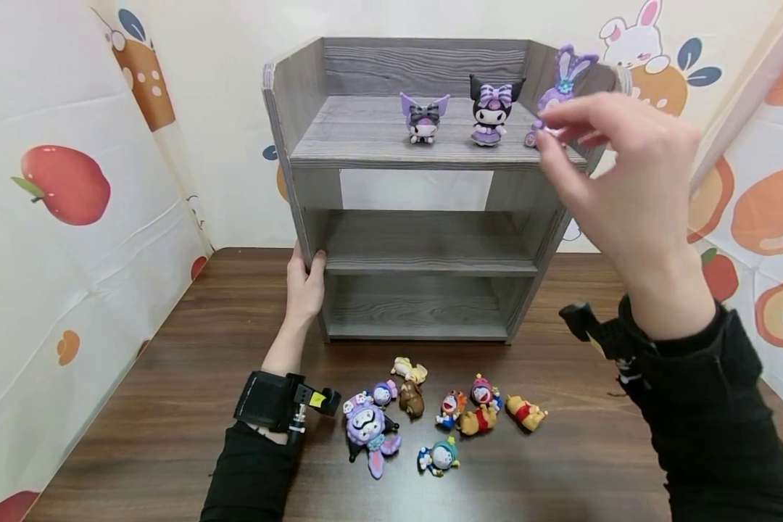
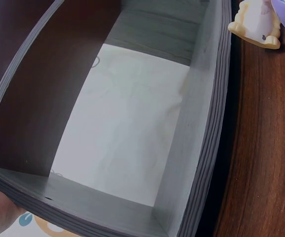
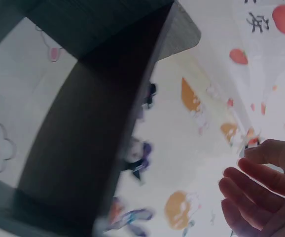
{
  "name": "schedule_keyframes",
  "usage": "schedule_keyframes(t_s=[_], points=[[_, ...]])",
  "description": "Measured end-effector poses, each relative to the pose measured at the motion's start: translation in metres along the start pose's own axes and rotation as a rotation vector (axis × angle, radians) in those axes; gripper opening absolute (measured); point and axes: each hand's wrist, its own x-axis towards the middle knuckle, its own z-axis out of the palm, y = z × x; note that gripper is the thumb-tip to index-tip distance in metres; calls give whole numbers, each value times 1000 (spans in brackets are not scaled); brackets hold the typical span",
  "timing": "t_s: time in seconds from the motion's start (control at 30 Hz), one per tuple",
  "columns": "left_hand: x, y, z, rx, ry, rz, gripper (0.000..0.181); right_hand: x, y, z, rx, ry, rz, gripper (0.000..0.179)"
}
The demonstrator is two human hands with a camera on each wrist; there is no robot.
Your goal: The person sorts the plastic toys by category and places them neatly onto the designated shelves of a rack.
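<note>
One tabletop (image 1: 163, 435), dark brown, wood-grained, faintly sheened toward the near edge. One rear hanging (image 1: 228, 145), cream, printed with a white rabbit (image 1: 636, 36) and orange motifs. Two side hangings, pale: left (image 1: 46, 283), creased, bearing a red fruit (image 1: 65, 185); right (image 1: 770, 130), bearing orange fruits (image 1: 779, 210).

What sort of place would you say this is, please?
Probably an indoor tabletop set up for arranging toys: a grey shelf stands on a wooden table, small figures lie in front of it, and fruit-patterned sheets serve as a backdrop.
</note>
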Motion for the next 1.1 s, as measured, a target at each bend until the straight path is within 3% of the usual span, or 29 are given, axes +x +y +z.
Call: schedule_keyframes(t_s=[0.13, 0.3, 0.4, 0.57, 0.77, 0.93, 1.1], points=[[-1, 7, 1, 2, -6, 3, 40, -21, -25, -18, 85, 65, 189, 24], [-1, 7, 2, -8, -5, 0, 40, -54, -10, -17, 151, 180, 353, 20], [0, 7, 3, -8, -1, -2, 40, -73, -2, -13, 158, 188, 417, 19], [-1, 6, 2, 2, -3, -10, 41, -102, 8, -2, 163, 134, 498, 24], [-2, 5, 1, 2, -4, -13, 43, -122, 14, 16, 188, 80, 563, 37], [-3, 5, 1, -4, -1, -6, 41, -136, 18, 29, 233, -52, 652, 49], [-1, 5, 0, -2, -4, 8, 42, -145, 21, 40, 296, -161, 670, 56]])
